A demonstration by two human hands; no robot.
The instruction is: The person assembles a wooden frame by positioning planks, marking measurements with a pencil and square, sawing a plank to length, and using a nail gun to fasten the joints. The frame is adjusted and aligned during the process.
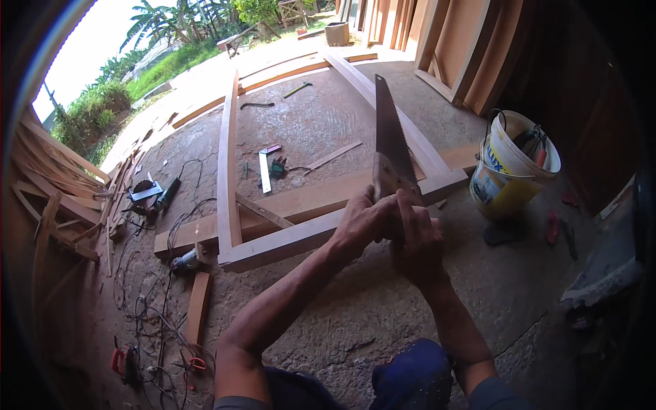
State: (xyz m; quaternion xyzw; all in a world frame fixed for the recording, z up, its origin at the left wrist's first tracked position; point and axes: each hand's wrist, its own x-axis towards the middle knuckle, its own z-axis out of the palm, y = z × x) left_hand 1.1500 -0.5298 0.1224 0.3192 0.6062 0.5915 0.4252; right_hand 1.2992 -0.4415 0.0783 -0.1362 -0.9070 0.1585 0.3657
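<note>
A hand saw [391,130] with a wooden handle points away from me, its toothed blade rising over a large wooden frame [287,239] that lies flat on the concrete floor. My left hand [362,222] and my right hand [417,239] are both wrapped around the saw's handle, close together, just above the frame's near rail. The handle is mostly hidden by my fingers. My knees in blue trousers show at the bottom edge.
A white and yellow bucket [512,167] with tools stands at the right. A metal square [265,167], power tools [184,260] and tangled cables [147,301] lie at the left. Wood offcuts [55,198] pile along the left edge; boards lean at the back right.
</note>
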